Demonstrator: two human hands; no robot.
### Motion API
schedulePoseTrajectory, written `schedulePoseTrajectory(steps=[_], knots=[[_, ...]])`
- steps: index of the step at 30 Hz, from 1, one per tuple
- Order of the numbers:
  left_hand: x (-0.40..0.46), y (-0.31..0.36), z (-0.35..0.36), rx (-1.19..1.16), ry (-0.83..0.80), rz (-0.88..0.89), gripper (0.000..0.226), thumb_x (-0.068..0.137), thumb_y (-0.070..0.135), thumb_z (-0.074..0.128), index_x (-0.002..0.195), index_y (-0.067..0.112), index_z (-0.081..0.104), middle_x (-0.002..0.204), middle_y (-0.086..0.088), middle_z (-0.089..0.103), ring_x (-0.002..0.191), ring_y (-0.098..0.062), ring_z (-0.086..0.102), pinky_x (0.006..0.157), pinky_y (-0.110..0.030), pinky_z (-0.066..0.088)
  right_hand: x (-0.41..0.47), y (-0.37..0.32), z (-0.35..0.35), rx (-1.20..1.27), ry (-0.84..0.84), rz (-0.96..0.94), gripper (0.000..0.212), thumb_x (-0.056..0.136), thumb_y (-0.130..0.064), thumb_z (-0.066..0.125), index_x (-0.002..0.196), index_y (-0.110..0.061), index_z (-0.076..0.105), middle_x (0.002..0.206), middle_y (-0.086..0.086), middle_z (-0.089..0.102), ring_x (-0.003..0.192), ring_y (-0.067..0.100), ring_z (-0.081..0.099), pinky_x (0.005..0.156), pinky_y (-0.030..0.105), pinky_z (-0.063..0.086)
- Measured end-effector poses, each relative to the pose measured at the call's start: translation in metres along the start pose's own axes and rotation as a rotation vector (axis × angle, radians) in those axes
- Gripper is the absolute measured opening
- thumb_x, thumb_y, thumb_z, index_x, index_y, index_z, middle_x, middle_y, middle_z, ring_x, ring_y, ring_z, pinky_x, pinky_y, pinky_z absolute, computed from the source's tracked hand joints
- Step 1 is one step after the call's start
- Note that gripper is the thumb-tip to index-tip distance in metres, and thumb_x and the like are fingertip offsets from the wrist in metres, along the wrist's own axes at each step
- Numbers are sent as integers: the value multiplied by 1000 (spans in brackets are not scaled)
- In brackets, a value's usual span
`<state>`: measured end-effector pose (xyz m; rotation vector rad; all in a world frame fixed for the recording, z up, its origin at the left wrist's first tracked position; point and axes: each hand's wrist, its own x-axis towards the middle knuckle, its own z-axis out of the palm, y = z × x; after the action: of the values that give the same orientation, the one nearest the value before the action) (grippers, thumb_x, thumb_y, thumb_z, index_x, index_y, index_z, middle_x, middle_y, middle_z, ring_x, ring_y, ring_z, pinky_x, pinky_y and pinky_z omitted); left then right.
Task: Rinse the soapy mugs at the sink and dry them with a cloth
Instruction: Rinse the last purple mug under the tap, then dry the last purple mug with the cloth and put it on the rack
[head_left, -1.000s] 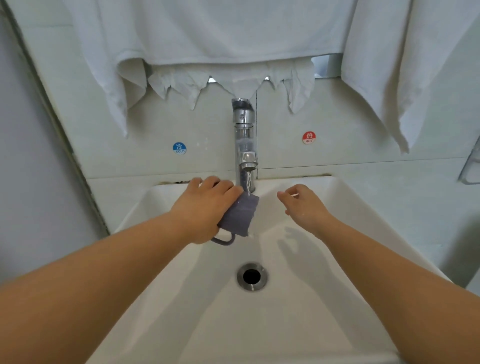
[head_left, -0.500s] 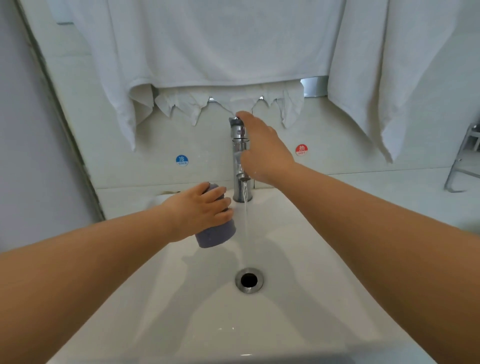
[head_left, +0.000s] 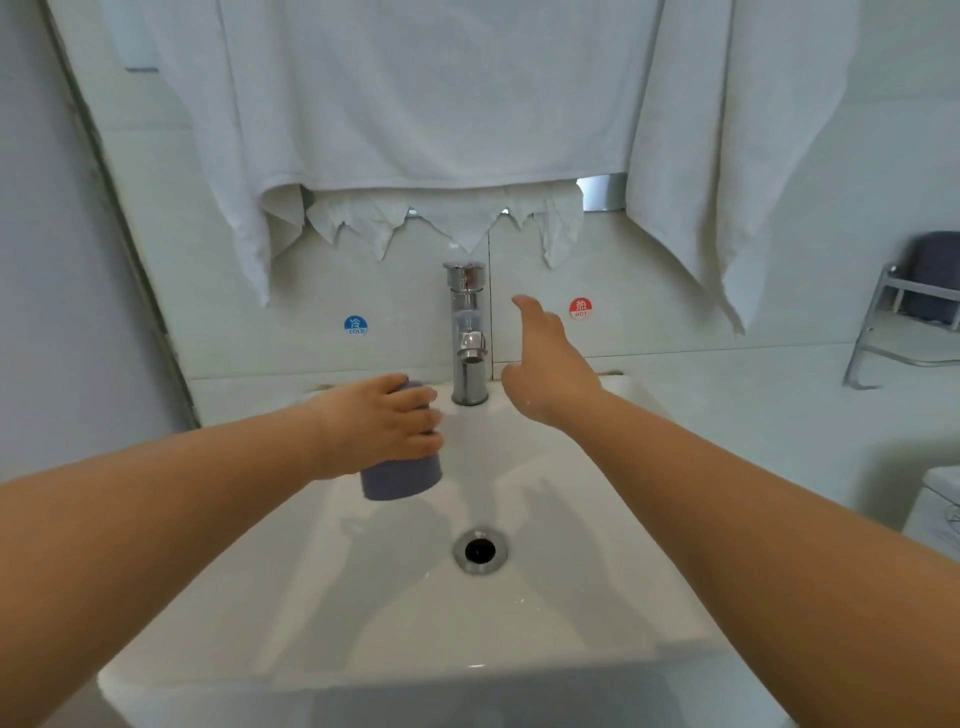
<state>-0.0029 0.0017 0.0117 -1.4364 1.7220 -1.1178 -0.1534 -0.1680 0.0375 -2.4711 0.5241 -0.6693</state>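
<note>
The left hand grips the purple cylindrical ceramic mug over the white basin, at nine o'clock from the chrome tap, probably draining it, while the right hand, fingers loose and empty, hovers at three o'clock.

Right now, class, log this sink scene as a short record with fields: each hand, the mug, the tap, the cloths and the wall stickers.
left hand: grips the mug from above, over the basin
right hand: open, holds nothing, raised just right of the tap
mug: purple-grey, held left of the spout
tap: chrome, no stream visible
sink: white, drain open
towels: white, hanging above the tap
stickers: blue cold sticker left of tap, red hot sticker right
</note>
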Motion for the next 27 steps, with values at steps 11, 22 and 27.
schedulePoseTrajectory(steps=[11, 22, 27], knots=[[-14, 2, -39, -240, -291, -177, 95, 48, 40, 85, 129, 26, 37, 127, 2, 55, 122, -27, 47, 95, -35, 40, -37, 34, -21, -194, -76, 86, 52, 94, -13, 43, 144, -18, 28, 135, 9, 43, 105, 29, 55, 80, 34, 44], [81, 63, -103, -2170, -19, -1200, 54, 71, 17, 85, 116, 20, 56, 106, 0, 69, 89, -16, 66, 63, -23, 49, -62, 36, -62, 491, -200, 448, 51, 97, -54, 37, 127, -15, 51, 120, 7, 59, 106, 23, 57, 93, 40, 43], [154, 52, -132, -2339, 212, -1231, 48, 75, 20, 81, 116, 18, 56, 100, 2, 68, 85, -13, 64, 56, -20, 48, -66, 68, -106, 637, -140, 437, 56, 86, -68, 47, 117, -22, 60, 118, 2, 64, 107, 19, 60, 94, 39, 47]])
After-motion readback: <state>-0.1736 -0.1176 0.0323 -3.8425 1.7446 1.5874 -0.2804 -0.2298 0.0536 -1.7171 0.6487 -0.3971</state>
